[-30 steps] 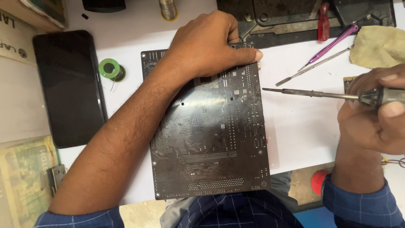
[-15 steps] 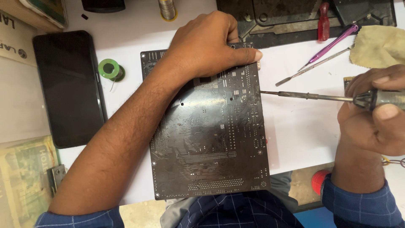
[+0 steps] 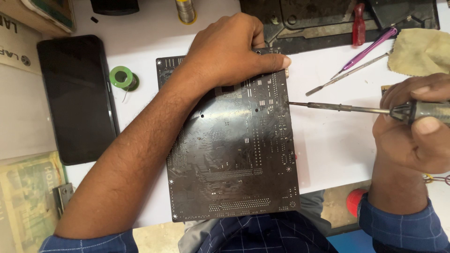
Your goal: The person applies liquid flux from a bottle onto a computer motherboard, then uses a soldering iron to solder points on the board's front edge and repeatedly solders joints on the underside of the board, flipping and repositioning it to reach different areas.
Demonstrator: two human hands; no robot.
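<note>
**Board pinned flat, iron tip at its right edge**

My left hand (image 3: 232, 54) lies spread, palm down, over the top of the black circuit board (image 3: 234, 154), thumb stretched along its upper right corner; nothing is gripped, I am just pressing it against the white table (image 3: 328, 150). The board sits solder side up in the middle of the table, its lower edge reaching my lap at six o'clock.

My right hand (image 3: 415, 126), at three o'clock, is curled tight round the handle of the soldering iron (image 3: 342, 107), whose long shaft points toward nine o'clock with the tip at the board's right edge.

I judge the board light, stiff and thin, but fragile: pin ends prickle across its face, so it is best held by bare edges or corners. Pressed from above, it may skate on the smooth top.

At eleven o'clock lies a green solder spool (image 3: 122, 77); beside it, a dark phone (image 3: 77, 98).
</note>
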